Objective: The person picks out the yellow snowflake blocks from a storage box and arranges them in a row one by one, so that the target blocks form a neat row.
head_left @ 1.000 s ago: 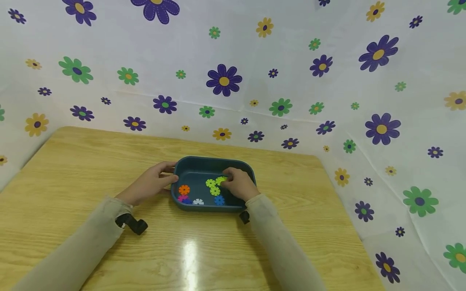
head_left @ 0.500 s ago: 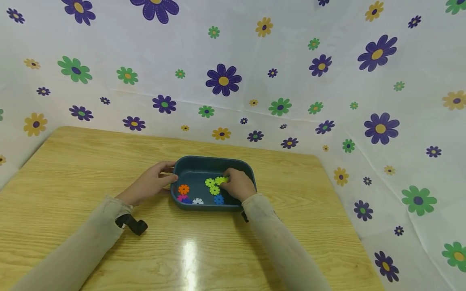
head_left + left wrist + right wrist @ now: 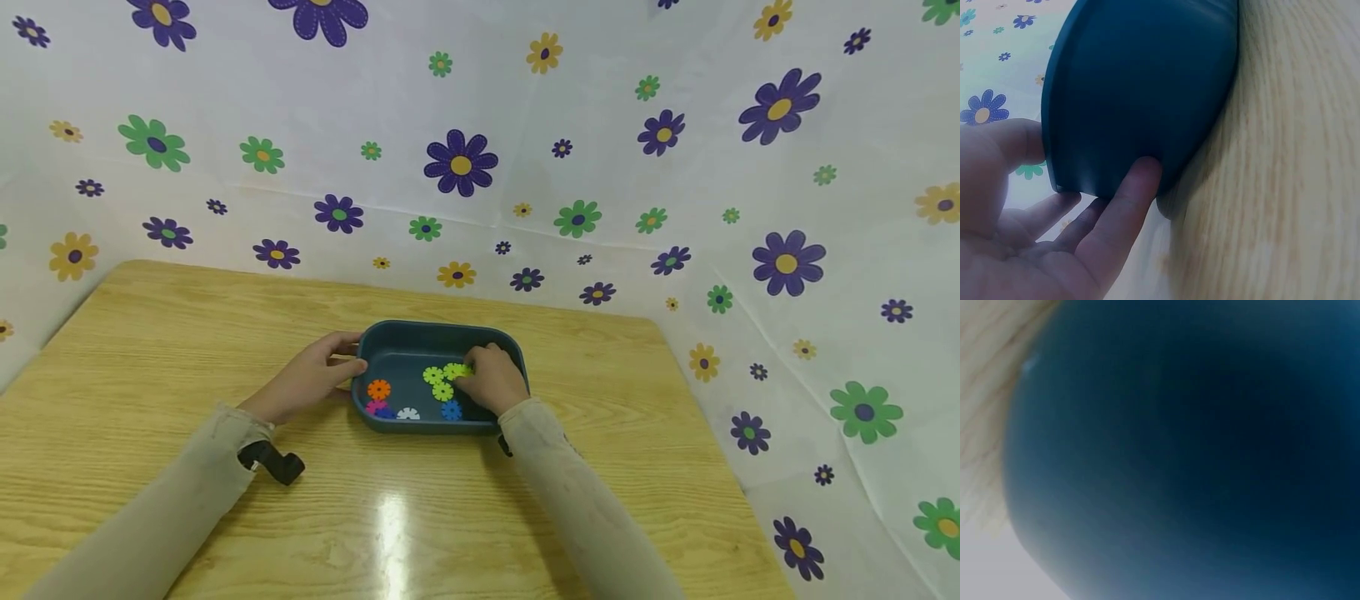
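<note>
A dark teal tray (image 3: 401,364) lies on the wooden table in the head view. My left hand (image 3: 309,379) holds its left end, thumb at the rim; in the left wrist view, fingertips (image 3: 1141,172) touch the outer wall. Inside the tray, my right hand (image 3: 495,382) has its fingers curled at the right end of several yellow-green interlocking snowflake discs (image 3: 442,391), pinching the end one, partly hidden. The right wrist view is filled by the tray's outer wall (image 3: 1116,456), so those fingers are out of sight there.
Along the tray's near side lie an orange disc (image 3: 378,389), a pink one (image 3: 374,407), a dark blue one (image 3: 386,412), a white one (image 3: 408,414) and a blue one (image 3: 451,410). A flower-printed cloth (image 3: 495,100) stands behind the table (image 3: 225,333).
My right forearm and wrist have shifted slightly since a second ago, while the fingers stay at the yellow-green discs. The left hand and the tray keep their places.
</note>
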`<state>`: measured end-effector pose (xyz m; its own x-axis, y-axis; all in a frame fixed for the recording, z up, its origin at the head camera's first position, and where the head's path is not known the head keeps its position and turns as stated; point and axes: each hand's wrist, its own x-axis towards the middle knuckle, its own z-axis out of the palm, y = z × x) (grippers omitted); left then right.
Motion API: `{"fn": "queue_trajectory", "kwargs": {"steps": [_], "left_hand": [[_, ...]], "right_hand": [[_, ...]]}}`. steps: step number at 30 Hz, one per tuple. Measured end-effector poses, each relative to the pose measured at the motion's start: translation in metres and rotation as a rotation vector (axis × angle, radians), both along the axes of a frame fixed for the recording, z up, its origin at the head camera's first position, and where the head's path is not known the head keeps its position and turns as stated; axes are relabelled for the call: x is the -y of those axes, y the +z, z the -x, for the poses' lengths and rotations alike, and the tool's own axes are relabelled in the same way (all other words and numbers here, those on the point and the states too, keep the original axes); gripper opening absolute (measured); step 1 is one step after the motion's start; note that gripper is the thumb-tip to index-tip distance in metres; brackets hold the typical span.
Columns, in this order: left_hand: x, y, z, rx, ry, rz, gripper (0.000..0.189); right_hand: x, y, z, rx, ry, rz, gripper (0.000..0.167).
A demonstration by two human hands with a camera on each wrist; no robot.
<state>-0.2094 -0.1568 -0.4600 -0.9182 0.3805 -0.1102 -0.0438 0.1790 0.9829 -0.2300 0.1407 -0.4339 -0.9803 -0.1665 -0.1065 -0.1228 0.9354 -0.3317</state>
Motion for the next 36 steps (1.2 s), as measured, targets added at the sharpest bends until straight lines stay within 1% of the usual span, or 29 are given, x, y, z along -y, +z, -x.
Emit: {"fn": "queue_trajectory", "kwargs": {"steps": [3, 8, 12, 17, 21, 24, 28, 32, 36], "left_hand": [[0.000, 0.001, 0.001, -0.002, 0.000, 0.002, 0.060], [0.000, 0.002, 0.004, 0.002, 0.000, 0.005, 0.060], [-0.001, 0.003, 0.004, 0.007, 0.001, 0.007, 0.059], [-0.002, 0.003, 0.002, 0.010, 0.002, 0.021, 0.059], [-0.001, 0.002, 0.001, 0.015, 0.000, 0.016, 0.058], [-0.001, 0.001, 0.001, 0.018, -0.003, 0.004, 0.058], [-0.001, 0.001, -0.001, 0.019, -0.002, -0.004, 0.059], [0.000, 0.002, -0.001, 0.019, 0.002, -0.003, 0.059], [0.001, 0.002, -0.002, 0.022, 0.006, -0.012, 0.060]], "right_hand": [[-0.001, 0.002, 0.000, 0.011, 0.012, 0.041, 0.035], [-0.003, 0.005, 0.001, 0.055, 0.006, 0.182, 0.019], [-0.005, 0.004, 0.003, 0.081, -0.010, 0.261, 0.010], [-0.005, 0.003, 0.004, 0.109, -0.006, 0.339, 0.011], [-0.008, 0.004, 0.002, 0.129, -0.005, 0.434, 0.013], [-0.011, 0.005, 0.000, 0.121, -0.002, 0.503, 0.013], [-0.018, 0.010, -0.002, 0.076, -0.001, 0.547, 0.012], [-0.027, 0.022, -0.004, 0.031, -0.031, 0.588, 0.013], [-0.042, 0.035, -0.005, -0.001, -0.070, 0.668, 0.015]]}}
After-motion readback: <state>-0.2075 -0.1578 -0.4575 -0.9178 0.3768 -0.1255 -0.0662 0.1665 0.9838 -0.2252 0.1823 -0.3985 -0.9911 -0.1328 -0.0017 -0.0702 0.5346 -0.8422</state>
